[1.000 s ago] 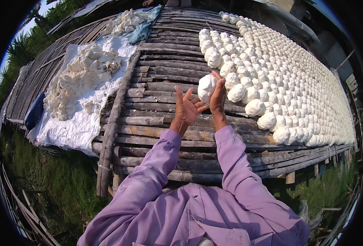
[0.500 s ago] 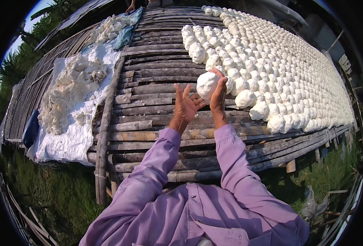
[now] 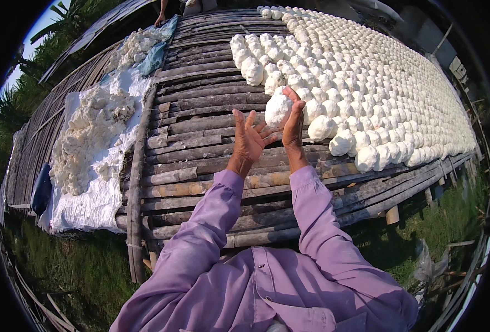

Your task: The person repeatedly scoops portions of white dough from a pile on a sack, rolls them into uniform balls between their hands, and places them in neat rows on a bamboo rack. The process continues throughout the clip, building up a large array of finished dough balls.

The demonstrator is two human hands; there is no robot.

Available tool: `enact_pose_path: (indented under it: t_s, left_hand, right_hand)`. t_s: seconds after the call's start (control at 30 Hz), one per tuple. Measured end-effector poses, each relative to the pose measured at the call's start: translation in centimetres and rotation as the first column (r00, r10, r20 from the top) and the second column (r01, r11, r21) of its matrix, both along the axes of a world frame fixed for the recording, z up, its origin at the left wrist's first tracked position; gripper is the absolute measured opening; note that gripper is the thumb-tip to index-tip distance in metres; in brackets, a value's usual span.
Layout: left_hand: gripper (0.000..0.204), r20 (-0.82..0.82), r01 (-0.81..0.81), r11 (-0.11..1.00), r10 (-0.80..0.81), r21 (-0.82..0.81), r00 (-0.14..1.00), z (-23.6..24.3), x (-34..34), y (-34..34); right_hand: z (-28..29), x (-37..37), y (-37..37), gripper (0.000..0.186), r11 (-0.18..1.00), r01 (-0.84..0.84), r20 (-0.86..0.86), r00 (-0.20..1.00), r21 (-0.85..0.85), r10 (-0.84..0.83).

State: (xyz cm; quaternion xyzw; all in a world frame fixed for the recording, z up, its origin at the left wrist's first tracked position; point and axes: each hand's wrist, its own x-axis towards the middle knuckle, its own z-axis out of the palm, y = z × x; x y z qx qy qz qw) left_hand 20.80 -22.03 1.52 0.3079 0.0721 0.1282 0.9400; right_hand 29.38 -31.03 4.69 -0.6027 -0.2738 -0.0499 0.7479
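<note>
Lumps of rough white material, ball-shaped (image 3: 375,94), crowd the right side of the weathered grey-brown pole platform (image 3: 200,120). The person's right hand (image 3: 293,124) cups one similar white ball (image 3: 278,109) above it. The left hand (image 3: 247,141), spread wide, is just beside that ball; whether it touches, I can't tell.

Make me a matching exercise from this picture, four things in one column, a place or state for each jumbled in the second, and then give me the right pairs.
Column one:
1. Single white ball
2. Nearer loose white heap
3. Packed rows of white balls
4. Left hand

Column two:
A. On the white sheet
B. Open, fingers spread
C. Right part of the pole platform
D. In the right hand

Pairs: 1-D, 2-A, 3-C, 4-B.
</note>
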Motion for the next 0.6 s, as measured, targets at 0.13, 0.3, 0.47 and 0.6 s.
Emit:
enact_pose_path:
  t_s: [0.13,0.3,0.47,0.6]
  left_hand:
    - [0.109,0.012,-0.048,0.997,0.049,-0.067,0.999,0.4,0.2,-0.2]
    - [0.106,-0.024,-0.058,0.995,0.06,0.079,0.998,1.6,1.4,-2.5]
    - [0.112,-0.042,-0.006,0.996,0.003,-0.084,0.999,2.0,2.1,-3.1]
    - [0.115,0.04,-0.1,0.994,0.098,0.038,0.994,2.6,3.0,-3.1]
  right_hand:
    - [0.8,-0.8,-2.7,0.087,0.984,-0.142,0.046,0.988,-0.111,0.148]
    - [2.5,0.0,-3.5,0.089,0.936,0.237,0.452,0.886,-0.261,-0.098]
    - [1.9,1.4,-3.3,0.097,0.991,0.054,-0.162,0.986,0.126,-0.034]
    - [2.1,0.8,-5.4,0.093,0.962,-0.17,-0.014,0.985,-0.214,0.171]
